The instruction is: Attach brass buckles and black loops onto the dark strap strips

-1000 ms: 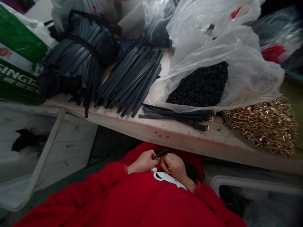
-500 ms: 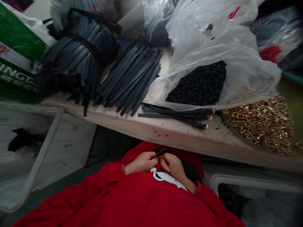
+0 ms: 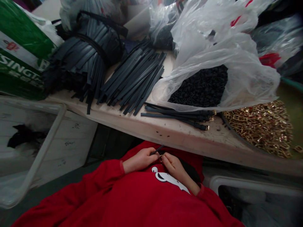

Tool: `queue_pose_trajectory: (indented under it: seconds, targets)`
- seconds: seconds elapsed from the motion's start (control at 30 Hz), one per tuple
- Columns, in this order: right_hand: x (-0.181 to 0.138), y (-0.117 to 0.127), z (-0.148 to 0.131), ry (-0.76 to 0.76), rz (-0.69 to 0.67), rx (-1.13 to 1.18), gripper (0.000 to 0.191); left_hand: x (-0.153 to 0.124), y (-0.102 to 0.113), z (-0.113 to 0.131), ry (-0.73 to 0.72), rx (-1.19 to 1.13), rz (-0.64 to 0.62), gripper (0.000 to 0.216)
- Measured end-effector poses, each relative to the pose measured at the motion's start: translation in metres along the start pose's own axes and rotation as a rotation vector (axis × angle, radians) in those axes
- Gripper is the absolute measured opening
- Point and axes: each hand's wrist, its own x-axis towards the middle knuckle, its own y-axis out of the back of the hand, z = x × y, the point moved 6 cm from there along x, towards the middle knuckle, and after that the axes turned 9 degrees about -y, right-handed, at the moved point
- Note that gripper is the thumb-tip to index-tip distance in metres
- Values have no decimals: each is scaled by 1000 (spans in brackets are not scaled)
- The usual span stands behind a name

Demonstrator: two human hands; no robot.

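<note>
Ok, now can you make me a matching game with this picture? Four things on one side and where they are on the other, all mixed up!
Things:
1. Shiny gold pieces
2. Small black pieces
3. Green bag
4. Single dark strip

Places:
A. At the left edge of the picture
B. Poking out of the fingers of the left hand
C. In a big heap at the right side of the picture
D. Inside the open, see-through plastic bag

Right pairs: 1-C, 2-D, 3-A, 4-B
</note>
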Motion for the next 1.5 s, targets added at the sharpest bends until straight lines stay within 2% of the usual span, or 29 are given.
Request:
queue_pose_trajectory:
  seconds: [0.1,0.27,0.33,0.53,0.73,0.83,1.0,1.13,1.2,1.33,1.5]
  targets:
    - [0,-1,-2,-2,-22,33,31,1,-2,-1,-15,40,-34,18]
    - [0,-2,2,-164,-10,336,32,2,-1,-1,-38,140,10,15]
    - [-1,-3,1,-167,-18,387,29,1,-1,-1,-35,147,33,13]
    - [-2,-1,0,-132,86,309,22,0,-2,-4,-40,127,55,12]
    - [0,0,-7,-47,151,104,24,1,-5,-3,-33,69,48,17]
    - [1,0,-8,-18,176,62,26,1,-7,-2,-7,-39,38,21]
    - [0,-2,-9,11,131,133,24,1,-6,-5,41,-157,76,18]
    - [2,-6,-1,-118,79,353,24,1,-1,5,-82,35,149,12]
    - [3,-8,0,-118,65,407,22,0,0,10,-132,158,167,11]
    - [2,-8,0,-42,79,402,26,2,-2,6,-86,208,153,11]
    - [0,-11,5,-71,4,508,32,5,-7,5,-65,177,126,12]
